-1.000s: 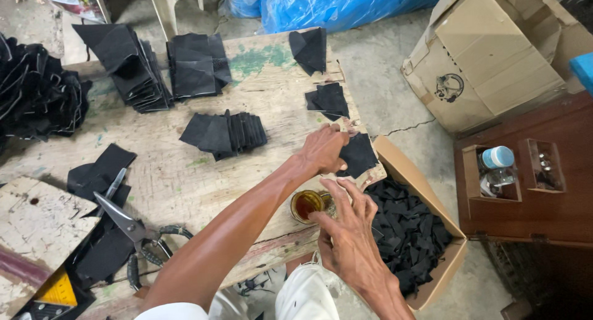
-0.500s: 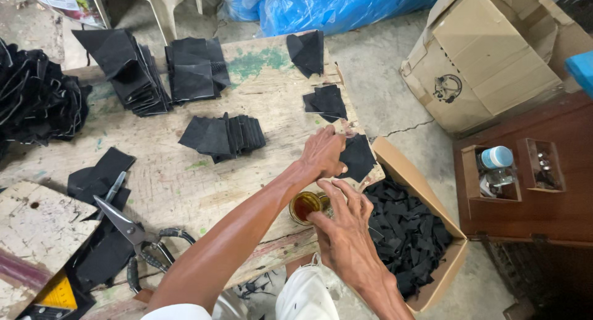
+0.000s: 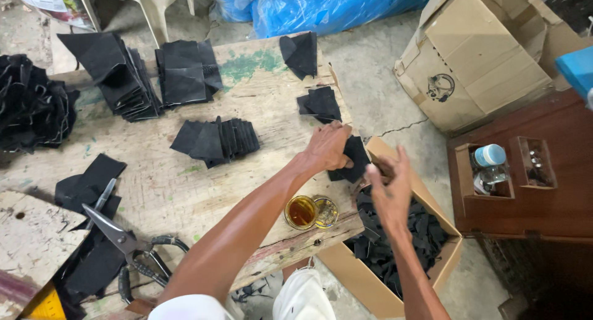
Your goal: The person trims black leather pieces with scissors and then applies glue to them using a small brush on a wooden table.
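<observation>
My left hand (image 3: 327, 147) reaches across the worn wooden bench (image 3: 185, 184) and grips a small black cut piece (image 3: 356, 154) at the bench's right edge. My right hand (image 3: 390, 187) hovers just right of it, fingers apart, above an open cardboard box (image 3: 432, 267) filled with black scraps (image 3: 401, 233). Below my left wrist stands a small open tin of amber liquid (image 3: 301, 211), with its lid (image 3: 327, 212) beside it.
Stacks of black pieces (image 3: 216, 139) (image 3: 185, 70) (image 3: 117, 73) (image 3: 319, 104) lie over the bench, and a black heap (image 3: 31, 110) sits at far left. Scissors (image 3: 126, 249) rest at the lower left. A dark wooden cabinet (image 3: 531, 172) and a large cardboard box (image 3: 475, 54) stand on the right.
My right hand has moved from over the tin rightward to above the box of scraps. My left hand stays on the black piece at the bench edge.
</observation>
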